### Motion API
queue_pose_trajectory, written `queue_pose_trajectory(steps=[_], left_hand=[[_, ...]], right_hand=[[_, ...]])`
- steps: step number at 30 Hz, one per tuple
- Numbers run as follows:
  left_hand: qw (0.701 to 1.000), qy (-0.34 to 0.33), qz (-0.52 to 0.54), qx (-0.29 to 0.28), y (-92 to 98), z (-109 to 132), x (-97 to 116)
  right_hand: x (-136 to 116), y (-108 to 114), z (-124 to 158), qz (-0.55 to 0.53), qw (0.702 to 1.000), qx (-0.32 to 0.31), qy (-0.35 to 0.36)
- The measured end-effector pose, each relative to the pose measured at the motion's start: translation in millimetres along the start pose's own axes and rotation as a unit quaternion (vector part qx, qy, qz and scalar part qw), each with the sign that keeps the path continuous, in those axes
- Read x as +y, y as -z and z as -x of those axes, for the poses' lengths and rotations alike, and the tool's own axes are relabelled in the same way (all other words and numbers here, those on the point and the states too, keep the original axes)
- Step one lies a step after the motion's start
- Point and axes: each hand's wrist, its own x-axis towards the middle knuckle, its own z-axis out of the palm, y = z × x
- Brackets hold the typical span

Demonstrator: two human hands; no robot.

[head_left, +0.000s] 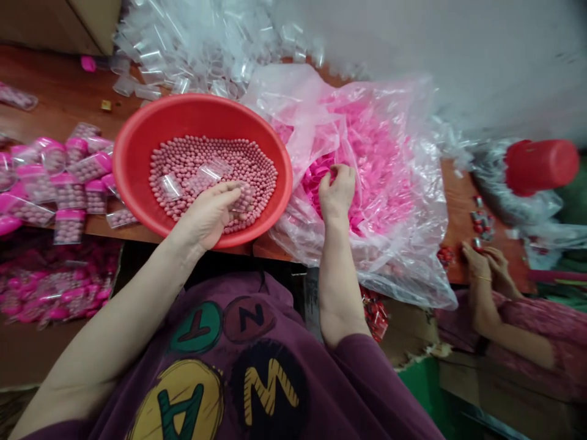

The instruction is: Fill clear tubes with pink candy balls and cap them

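My left hand (211,211) is closed around a clear plastic tube of beads (243,197), held low inside a red basin (132,165). Pink beads (257,165) cover the basin's bottom, and two more clear tubes lie on them, one a filled tube (210,173) and the other a short tube (170,186). To the right, my right hand (338,190) reaches into a clear plastic bag (298,101) full of bright pink caps (376,159). Its fingers curl with thumb and forefinger close together among the caps; whatever is between them cannot be made out.
Capped bead tubes (68,189) pile up left of the basin, above a box of more tubes (59,281). Empty clear tubes (183,43) heap behind. At right, another person's hands (486,266) work near a red cup (541,165).
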Motion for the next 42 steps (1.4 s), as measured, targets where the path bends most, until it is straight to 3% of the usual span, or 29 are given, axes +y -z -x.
queue_pose_trajectory(steps=[5, 9, 12, 15, 20, 23, 27, 31, 34, 39, 42], left_hand=[[1.000, -0.005, 0.010, 0.006, 3.0, -2, -1], [0.999, 0.009, 0.025, 0.017, 0.1, 1, 2], [0.999, 0.015, 0.034, 0.015, -1.8, 1, 2], [0.999, 0.023, 0.040, -0.008, -1.6, 0, -1], [0.999, 0.014, 0.044, -0.012, 1.1, -3, -2], [0.999, 0.003, 0.043, -0.001, 3.4, -4, -1], [0.998, -0.013, 0.067, -0.011, 4.9, -4, -2], [0.998, -0.028, 0.055, -0.018, 3.1, -2, -3], [0.998, -0.043, 0.040, -0.009, 1.2, -1, -3], [0.997, -0.058, 0.044, -0.001, 2.0, -3, -6], [0.997, -0.065, 0.048, -0.018, 3.9, -5, -8]], right_hand=[[0, -14, -8, 0.022, 0.998, -0.019, 0.057], [2, 3, -14, 0.043, 0.996, -0.028, 0.080], [-9, 21, -15, 0.039, 0.996, 0.017, 0.078], [-42, 24, -5, -0.055, 0.995, 0.038, 0.076], [-122, 9, 33, -0.222, 0.952, -0.106, 0.180], [-145, 8, 49, -0.223, 0.929, -0.147, 0.256], [-143, 23, 52, -0.257, 0.902, -0.171, 0.301], [-145, 33, 55, -0.305, 0.910, -0.168, 0.225], [-150, 33, 60, -0.319, 0.912, -0.169, 0.192], [-152, 29, 63, -0.258, 0.924, -0.148, 0.241], [-148, 23, 64, -0.321, 0.914, -0.154, 0.196]])
